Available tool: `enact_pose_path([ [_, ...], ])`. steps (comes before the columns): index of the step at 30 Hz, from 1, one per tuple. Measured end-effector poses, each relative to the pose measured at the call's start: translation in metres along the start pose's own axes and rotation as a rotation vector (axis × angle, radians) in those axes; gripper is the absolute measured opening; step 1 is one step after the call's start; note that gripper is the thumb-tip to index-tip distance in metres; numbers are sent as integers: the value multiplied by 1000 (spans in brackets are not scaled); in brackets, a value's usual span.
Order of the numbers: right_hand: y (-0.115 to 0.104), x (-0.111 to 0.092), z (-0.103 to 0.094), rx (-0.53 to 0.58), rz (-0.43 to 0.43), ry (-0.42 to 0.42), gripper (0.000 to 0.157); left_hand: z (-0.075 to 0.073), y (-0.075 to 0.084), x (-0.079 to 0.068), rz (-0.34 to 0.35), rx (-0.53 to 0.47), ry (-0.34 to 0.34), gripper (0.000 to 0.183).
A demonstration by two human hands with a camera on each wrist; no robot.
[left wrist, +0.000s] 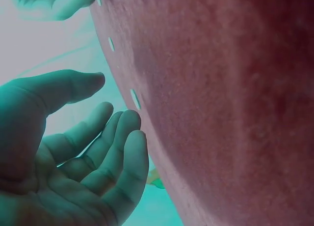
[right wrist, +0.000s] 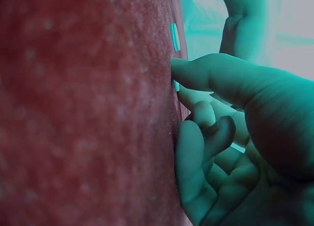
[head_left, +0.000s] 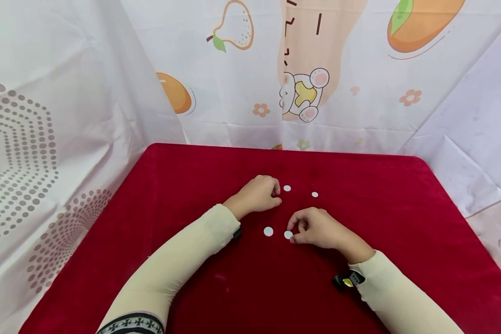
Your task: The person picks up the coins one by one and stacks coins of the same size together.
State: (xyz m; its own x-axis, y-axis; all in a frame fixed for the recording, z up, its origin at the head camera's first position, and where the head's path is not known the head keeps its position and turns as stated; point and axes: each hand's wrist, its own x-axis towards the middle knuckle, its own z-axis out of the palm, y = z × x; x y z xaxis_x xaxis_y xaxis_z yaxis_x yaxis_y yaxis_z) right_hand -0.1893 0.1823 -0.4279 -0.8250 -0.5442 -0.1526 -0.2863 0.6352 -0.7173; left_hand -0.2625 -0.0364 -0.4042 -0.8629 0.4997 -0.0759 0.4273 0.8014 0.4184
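Observation:
Two small white round discs lie at the back of the red cloth: one disc (head_left: pixel 287 188) beside my left hand (head_left: pixel 260 194), the other disc (head_left: pixel 315 194) farther right. With nothing between thumb and loosely bent fingers, the left hand hovers near the cloth; the left wrist view shows that gap too. Closer to me, my right hand (head_left: pixel 317 228) pinches a white disc (head_left: pixel 288 234) at its edges between thumb and index finger, down at the cloth. Just left of it lies another white disc (head_left: pixel 268 231). The thumb partly hides the pinched disc (right wrist: pixel 177 86) in the right wrist view.
A red cloth (head_left: pixel 217 287) covers the table, whose back edge meets a white curtain (head_left: pixel 234 93) printed with fruit and a cartoon animal. Another curtain with grey dots (head_left: pixel 21 139) hangs along the left side. Small dark devices (head_left: pixel 348 279) sit at the wrists.

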Motion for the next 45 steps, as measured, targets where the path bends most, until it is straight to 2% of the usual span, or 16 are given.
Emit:
enact_pose_path([
  [10,1,-2,1,1,9,7,17,3,-3,16,-27,-37,48,19],
  [20,2,1,3,9,1,8,17,1,-5,24,-53,-63,83,13],
  [28,3,1,3,13,2,8,18,3,-6,34,-34,-50,76,15],
  [35,2,1,2,20,-14,7,17,2,-8,39,-50,-45,51,20],
  [45,3,1,2,10,-8,11,17,3,-7,47,-53,-31,56,25],
])
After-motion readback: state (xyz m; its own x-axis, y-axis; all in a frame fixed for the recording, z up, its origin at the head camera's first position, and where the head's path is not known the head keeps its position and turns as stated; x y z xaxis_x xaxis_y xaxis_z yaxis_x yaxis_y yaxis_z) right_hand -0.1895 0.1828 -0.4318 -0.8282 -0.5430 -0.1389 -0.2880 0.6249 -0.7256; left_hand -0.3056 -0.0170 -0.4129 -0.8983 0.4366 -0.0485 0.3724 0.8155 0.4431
